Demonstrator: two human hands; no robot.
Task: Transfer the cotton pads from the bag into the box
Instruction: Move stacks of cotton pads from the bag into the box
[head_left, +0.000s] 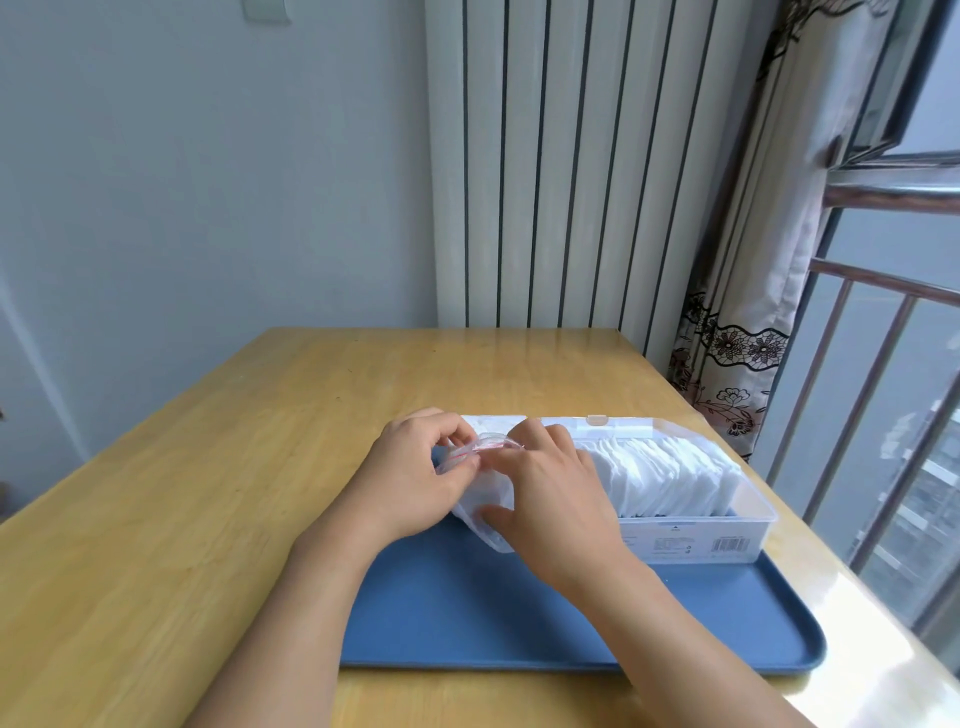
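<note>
A clear plastic bag (485, 499) with a red zip strip lies on the blue tray (519, 613), white cotton pads showing inside it. My left hand (415, 478) pinches the bag's top edge. My right hand (550, 493) grips the same bag from the right, thumb under it. Just right of the bag stands a clear plastic box (727, 530) with its lid open, packed with a row of upright white cotton pads (660, 473).
The tray sits on a wooden table (182, 493). A white radiator (561, 166) stands behind the table. A patterned curtain (737, 353) and a window railing (857, 395) are at the right, close to the table's edge.
</note>
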